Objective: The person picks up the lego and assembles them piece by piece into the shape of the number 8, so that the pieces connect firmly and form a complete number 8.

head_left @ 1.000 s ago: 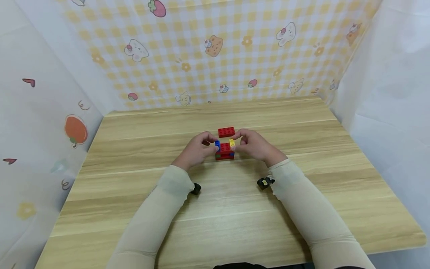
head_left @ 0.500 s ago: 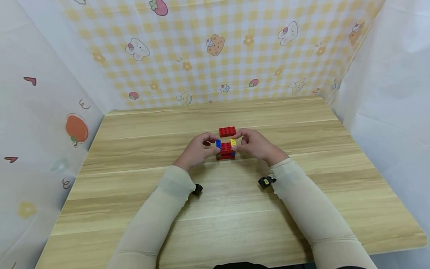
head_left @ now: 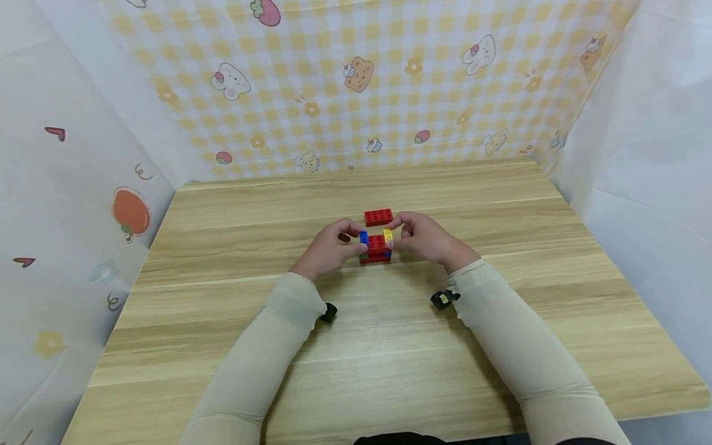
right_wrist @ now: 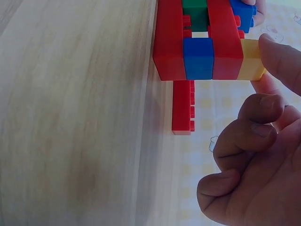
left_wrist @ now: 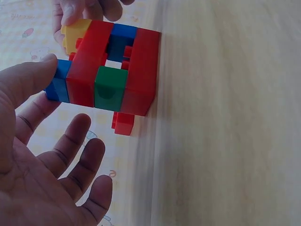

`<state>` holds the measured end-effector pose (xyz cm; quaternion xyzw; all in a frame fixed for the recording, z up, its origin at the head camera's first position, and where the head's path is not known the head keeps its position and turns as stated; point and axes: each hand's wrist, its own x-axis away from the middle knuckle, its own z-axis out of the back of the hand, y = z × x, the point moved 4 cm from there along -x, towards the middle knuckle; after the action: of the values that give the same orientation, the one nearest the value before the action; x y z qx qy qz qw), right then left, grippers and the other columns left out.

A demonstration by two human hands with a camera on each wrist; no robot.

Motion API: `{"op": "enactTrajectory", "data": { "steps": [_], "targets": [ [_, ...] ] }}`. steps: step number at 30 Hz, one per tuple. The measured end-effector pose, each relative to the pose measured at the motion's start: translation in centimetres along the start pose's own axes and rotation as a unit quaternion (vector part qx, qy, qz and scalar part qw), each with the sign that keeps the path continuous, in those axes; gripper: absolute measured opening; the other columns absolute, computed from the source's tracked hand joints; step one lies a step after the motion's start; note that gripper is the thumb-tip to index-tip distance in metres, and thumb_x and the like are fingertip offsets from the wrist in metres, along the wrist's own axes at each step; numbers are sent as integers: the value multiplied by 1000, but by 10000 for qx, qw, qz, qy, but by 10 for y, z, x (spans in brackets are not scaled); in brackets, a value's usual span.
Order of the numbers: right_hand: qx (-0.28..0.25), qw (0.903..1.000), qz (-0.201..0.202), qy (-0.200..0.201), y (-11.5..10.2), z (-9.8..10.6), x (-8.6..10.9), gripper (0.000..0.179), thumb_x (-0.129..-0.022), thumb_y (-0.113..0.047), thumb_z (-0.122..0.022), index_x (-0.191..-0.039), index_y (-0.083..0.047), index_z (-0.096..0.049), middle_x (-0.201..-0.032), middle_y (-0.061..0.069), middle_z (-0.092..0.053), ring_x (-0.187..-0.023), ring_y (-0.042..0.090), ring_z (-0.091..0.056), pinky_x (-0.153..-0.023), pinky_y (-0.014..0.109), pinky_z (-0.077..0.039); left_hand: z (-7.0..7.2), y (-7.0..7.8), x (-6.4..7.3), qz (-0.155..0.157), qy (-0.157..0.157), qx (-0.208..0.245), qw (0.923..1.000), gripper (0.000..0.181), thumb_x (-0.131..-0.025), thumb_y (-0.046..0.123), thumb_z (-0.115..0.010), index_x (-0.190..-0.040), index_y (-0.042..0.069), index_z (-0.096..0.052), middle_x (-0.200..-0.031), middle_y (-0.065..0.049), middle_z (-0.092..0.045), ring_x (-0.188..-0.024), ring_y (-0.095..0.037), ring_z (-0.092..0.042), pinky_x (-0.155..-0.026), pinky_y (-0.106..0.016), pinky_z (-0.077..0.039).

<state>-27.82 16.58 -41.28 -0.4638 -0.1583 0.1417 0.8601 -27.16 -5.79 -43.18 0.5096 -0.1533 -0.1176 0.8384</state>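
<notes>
A small stack of toy building bricks stands mid-table. My left hand (head_left: 328, 250) pinches the blue brick (left_wrist: 58, 85) on its top left end between thumb and finger, the other fingers spread apart. On the top right end, the yellow brick (right_wrist: 250, 60) is pinched by my right hand (head_left: 427, 239), whose remaining fingers are bent. Beneath both lies the upper red brick (head_left: 376, 242). A green brick (left_wrist: 111, 89) on the left and a second blue brick (right_wrist: 198, 59) on the right, with a gap between them, separate it from the bottom red brick (left_wrist: 143, 66).
Just behind the stack a loose red brick (head_left: 378, 217) lies on the wooden table (head_left: 367, 371). A checked cloth (head_left: 389, 117) with cartoon prints hangs along the back edge. Dark wrist devices (head_left: 445, 300) sit at both cuffs.
Both hands keep their pinch on the blue and yellow bricks. The whole head view has drifted slightly; the stack and the loose red brick look unmoved on the table.
</notes>
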Motion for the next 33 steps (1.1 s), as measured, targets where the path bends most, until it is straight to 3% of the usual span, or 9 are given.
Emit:
{"op": "enactTrajectory", "data": {
  "steps": [15, 26, 33],
  "targets": [
    [338, 9993, 143, -101, -3, 5, -1, 34, -95, -20, -81, -127, -13, -70, -71, 2, -50, -61, 19, -44, -57, 29, -39, 0, -1, -2, -6, -126, -5, 9999, 15, -100, 27, -74, -108, 19, -64, -131, 0, -63, -118, -28, -57, -96, -48, -51],
    [373, 9986, -116, 350, -4, 27, -14, 41, -99, -26, -77, -136, -11, -67, -76, 5, -51, -64, 22, -45, -57, 32, -39, 1, -2, -3, 15, -92, -14, 10000, 16, -100, 27, -75, -109, 19, -64, -129, 0, -63, -119, -28, -57, -99, -49, -50],
    [372, 9975, -325, 504, -2, 31, -24, 40, -100, -26, -74, -137, -13, -67, -76, 5, -51, -61, 21, -44, -57, 33, -39, 1, -2, -3, 33, -140, -23, 9999, 16, -100, 28, -74, -110, 20, -64, -130, 0, -62, -121, -28, -56, -98, -49, -51]
  ]
}}
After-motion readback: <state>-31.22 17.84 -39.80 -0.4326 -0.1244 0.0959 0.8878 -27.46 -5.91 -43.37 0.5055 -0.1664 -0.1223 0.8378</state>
